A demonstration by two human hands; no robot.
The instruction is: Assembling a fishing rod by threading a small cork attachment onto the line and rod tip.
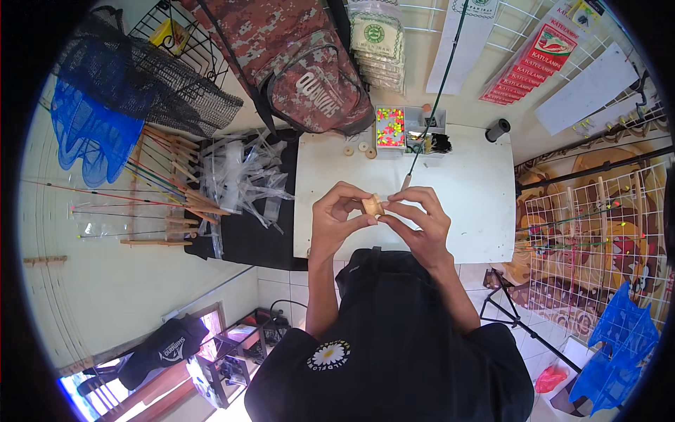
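Note:
Above the near part of a white tabletop (474, 211), a small tan spool (373, 206), seemingly wooden, is held between both hands. My left hand (341, 213) grips its left side with thumb and fingertips. On its right side, the fingertips of my right hand (422, 213) pinch it. Just beyond my right hand, a thin green fishing rod (440, 87) with a light handle end (406, 182) extends up and away. Several small round spools (370, 153) lie farther back on the table. Whether any line runs between the hands and the spool cannot be made out.
A divided tray (390, 147) at the table's back holds bright small floats and a bottle. A dark cylinder (497, 130) stands at the back right. Clear plastic sleeves (242, 174) and wooden-handled rods (200, 203) lie left. A camouflage bag (316, 79) rests behind; a wire grid (596, 237) stands right.

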